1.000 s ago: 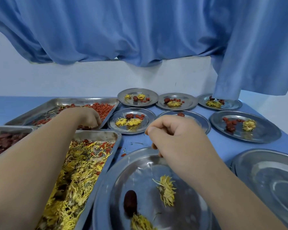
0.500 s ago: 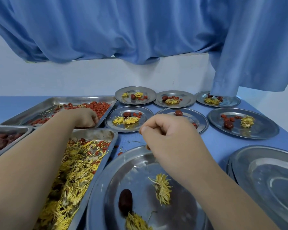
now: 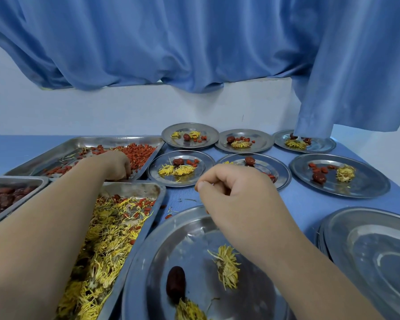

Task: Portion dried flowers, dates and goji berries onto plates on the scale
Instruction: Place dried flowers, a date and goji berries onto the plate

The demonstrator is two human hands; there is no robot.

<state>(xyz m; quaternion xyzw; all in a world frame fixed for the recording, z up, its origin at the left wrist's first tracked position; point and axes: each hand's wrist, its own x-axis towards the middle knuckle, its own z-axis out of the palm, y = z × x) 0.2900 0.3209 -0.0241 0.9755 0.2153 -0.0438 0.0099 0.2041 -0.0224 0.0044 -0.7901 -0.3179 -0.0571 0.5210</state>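
Observation:
My left hand [image 3: 116, 166] reaches into the far steel tray [image 3: 79, 144] of red goji berries [image 3: 140, 153], its fingers curled down into the pile. My right hand [image 3: 236, 195] hovers curled over the far rim of the near round plate [image 3: 148, 250]; a small reddish bit peeks out under its fingers. On that plate lie a dark date [image 3: 174, 282] and dried yellow flowers [image 3: 226, 269]. A tray of dried flowers [image 3: 106, 239] lies under my left forearm. No scale shows.
A tray of dates [image 3: 2, 199] sits at the left edge. Several filled plates [image 3: 360, 179] stand in two rows at the back. A stack of empty plates [image 3: 367, 250] is at the right. Blue curtain [image 3: 194, 42] hangs over the wall behind.
Both hands stay almost where they were. The view has tilted slightly, so the plates sit a little lower in the frame. My left hand keeps working in the goji berries.

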